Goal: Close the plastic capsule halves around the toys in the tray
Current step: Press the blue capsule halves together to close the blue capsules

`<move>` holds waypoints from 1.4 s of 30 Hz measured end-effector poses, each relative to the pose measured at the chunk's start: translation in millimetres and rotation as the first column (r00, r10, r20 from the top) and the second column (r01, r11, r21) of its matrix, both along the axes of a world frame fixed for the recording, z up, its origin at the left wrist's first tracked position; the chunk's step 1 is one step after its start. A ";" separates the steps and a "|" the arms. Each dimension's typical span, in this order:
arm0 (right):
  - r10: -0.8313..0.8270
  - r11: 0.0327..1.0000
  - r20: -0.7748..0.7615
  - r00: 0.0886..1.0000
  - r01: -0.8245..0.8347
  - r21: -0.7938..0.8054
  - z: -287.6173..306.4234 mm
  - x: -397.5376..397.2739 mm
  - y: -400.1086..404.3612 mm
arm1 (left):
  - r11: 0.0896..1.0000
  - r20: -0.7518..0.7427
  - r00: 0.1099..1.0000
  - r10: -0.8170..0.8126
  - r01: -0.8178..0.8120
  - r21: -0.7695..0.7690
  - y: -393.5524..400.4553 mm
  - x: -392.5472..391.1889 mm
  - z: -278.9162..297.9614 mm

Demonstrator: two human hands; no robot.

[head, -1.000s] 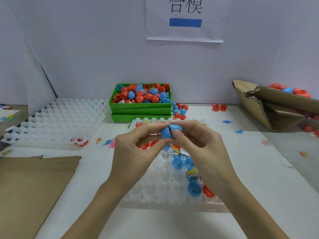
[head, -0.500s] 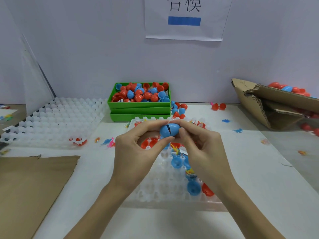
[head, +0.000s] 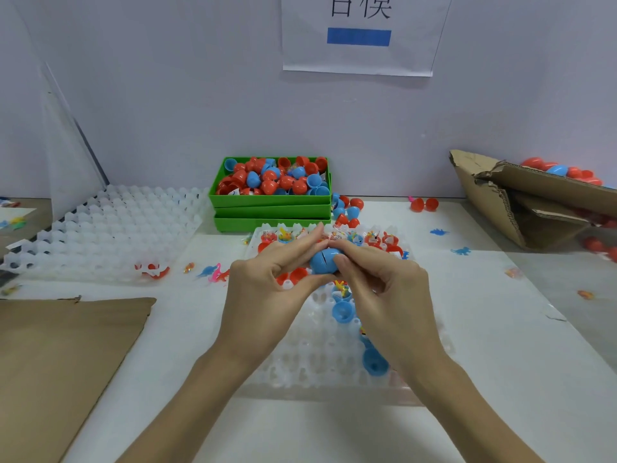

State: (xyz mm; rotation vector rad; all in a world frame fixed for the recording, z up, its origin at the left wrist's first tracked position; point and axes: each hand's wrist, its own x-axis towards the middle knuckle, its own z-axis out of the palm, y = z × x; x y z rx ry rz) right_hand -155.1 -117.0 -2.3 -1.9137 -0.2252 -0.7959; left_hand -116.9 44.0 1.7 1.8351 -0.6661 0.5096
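Change: the blue capsule had closed to a thin seam.
Left hand: pinched the capsule's left half.
Right hand: pinched its right half, above the tray.

Even, soft light falls from above; my hands cast only faint shadows on the table just below my fingers. No glare. Around my fingers everything is sharp; far to either side it softens, and the wide lens bends the edges.

We note a flat cardboard sheet at left, a torn cardboard box at right, and a paper sign on the wall.
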 end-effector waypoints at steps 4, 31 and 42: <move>-0.010 1.000 -0.009 1.000 0.010 -0.028 -4.0 -1.1 10.7 | 0.997 0.073 0.995 0.069 -0.071 0.031 -1.9 -2.3 -2.3; 0.652 0.744 -0.210 0.729 -0.559 0.367 23.2 -5.6 -13.5 | 0.942 -0.029 0.941 -0.336 0.336 0.000 14.8 5.5 16.7; 0.561 0.757 -0.006 0.828 -0.511 0.407 19.7 -7.8 4.6 | 0.944 0.014 0.954 -0.299 0.298 -0.143 -3.4 -5.0 8.4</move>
